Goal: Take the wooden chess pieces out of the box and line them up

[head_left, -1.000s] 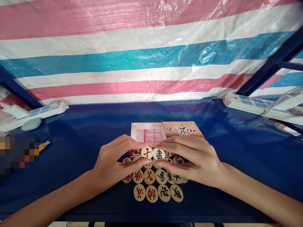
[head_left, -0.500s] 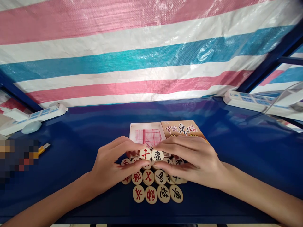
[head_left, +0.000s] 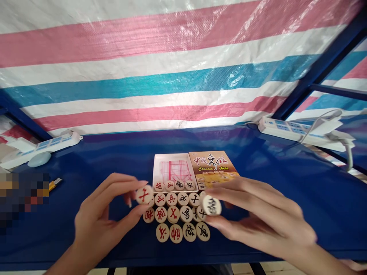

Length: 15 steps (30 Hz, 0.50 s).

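Between the thumb and fingers of my left hand point(head_left: 106, 214) is a round Chinese chess piece point(head_left: 144, 194) with a red character. My right hand point(head_left: 258, 214) pinches another Chinese chess piece point(head_left: 211, 205), this one marked in black. Both are held up above rows of wooden pieces point(head_left: 173, 214) on the table, red characters on the left and black on the right. My right fingers hide part of the rightmost pieces. Behind the rows, an open white box point(head_left: 156, 168) has several pieces lined along its near side and a red-lined sheet inside.
The Chinese chess box lid point(head_left: 213, 162) lies right of the white box on the blue table point(head_left: 114, 160). Power strips stand at the left point(head_left: 54, 147) and right point(head_left: 286, 130). A yellow cutter point(head_left: 54, 184) and a pale mouse-shaped object point(head_left: 39, 159) lie on the left.
My hands have moved apart, the left one leftward and the right one rightward, each carrying its piece. The pieces inside the box now show. The camera view has shifted slightly.
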Available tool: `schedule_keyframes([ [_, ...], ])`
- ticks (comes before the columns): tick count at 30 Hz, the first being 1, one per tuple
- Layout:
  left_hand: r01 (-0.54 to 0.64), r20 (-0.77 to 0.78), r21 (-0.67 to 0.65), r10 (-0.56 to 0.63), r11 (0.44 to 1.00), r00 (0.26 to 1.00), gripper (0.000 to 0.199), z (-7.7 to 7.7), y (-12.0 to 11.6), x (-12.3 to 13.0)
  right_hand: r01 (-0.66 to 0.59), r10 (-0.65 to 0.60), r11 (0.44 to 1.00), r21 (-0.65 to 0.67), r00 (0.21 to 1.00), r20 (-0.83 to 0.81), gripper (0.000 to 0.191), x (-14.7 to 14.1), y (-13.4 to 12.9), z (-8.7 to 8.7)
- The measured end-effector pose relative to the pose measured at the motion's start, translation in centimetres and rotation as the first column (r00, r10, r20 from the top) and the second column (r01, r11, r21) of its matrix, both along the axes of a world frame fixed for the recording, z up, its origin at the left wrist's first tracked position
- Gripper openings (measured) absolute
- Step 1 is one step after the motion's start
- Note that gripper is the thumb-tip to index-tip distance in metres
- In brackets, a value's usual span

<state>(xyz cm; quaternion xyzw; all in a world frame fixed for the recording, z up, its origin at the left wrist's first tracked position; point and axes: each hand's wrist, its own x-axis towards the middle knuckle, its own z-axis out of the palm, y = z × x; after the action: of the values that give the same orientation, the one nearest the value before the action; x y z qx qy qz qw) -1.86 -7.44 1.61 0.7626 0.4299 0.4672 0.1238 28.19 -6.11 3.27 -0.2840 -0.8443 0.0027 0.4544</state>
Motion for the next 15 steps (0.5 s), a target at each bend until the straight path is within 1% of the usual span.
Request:
schedule_keyframes([
  [2,-0.165,-0.099,-0.025,0.162,0.986,0.982,0.025,-0.9,-2.0,-1.3,0.149,-0.147,0.985,-0.089,0.989,0.029,0.036,1.4,-1.9,-1.0],
  [3,-0.221,-0.142,-0.047,0.212,0.974,0.967,0.025,-1.4,-2.9,-1.7,0.219,-0.22,0.966,-0.137,0.975,0.006,0.032,2.0,-2.7,-1.7],
  [4,-0.24,-0.187,-0.074,0.223,0.968,0.957,0.026,-1.9,-3.6,-2.1,0.271,-0.276,0.942,-0.198,0.961,0.0,0.029,2.6,-3.4,-2.4],
  [6,-0.245,-0.251,-0.124,0.209,0.962,0.945,0.028,-2.7,-4.5,-2.4,0.316,-0.324,0.908,-0.274,0.946,0.016,0.027,3.2,-4.5,-3.9],
  [9,-0.217,-0.294,-0.135,0.17,0.967,0.941,0.029,-3.3,-4.8,-2.1,0.336,-0.348,0.894,-0.295,0.937,0.012,0.027,3.1,-5.0,-5.3],
  [13,-0.211,-0.311,-0.108,0.168,0.972,0.935,0.03,-3.5,-4.5,-1.5,0.351,-0.348,0.884,-0.309,0.935,0.066,0.029,2.3,-4.8,-5.4],
  [15,-0.237,-0.305,-0.102,0.196,0.966,0.932,0.031,-3.7,-4.6,-1.3,0.364,-0.361,0.876,-0.317,0.93,0.069,0.029,2.0,-4.7,-5.4],
])
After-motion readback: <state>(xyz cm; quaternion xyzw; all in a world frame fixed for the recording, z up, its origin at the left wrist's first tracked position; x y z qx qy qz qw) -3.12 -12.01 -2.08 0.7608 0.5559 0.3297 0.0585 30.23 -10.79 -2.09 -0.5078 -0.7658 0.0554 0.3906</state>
